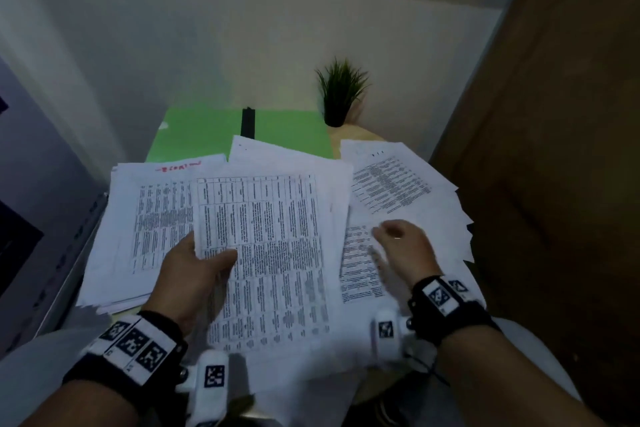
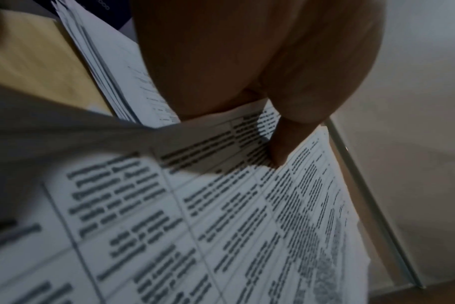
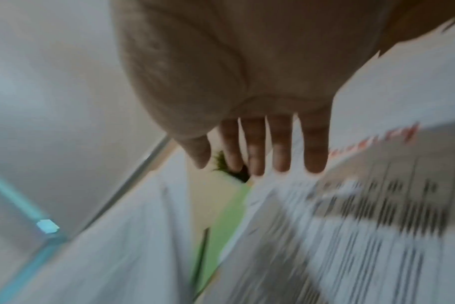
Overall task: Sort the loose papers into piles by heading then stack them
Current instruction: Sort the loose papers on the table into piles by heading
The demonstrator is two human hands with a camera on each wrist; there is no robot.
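With the left hand pinching only the near edge of the table-printed sheet, held over the left pile, and the right hand open, fingers spread above the fanned right pile, the limp sheet may sag or slip and mix headings.

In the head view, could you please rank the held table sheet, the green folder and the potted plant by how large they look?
1. Table sheet, largest, though nearest the camera.
2. Green folder, partly covered by papers.
3. Potted plant, smallest and farthest.
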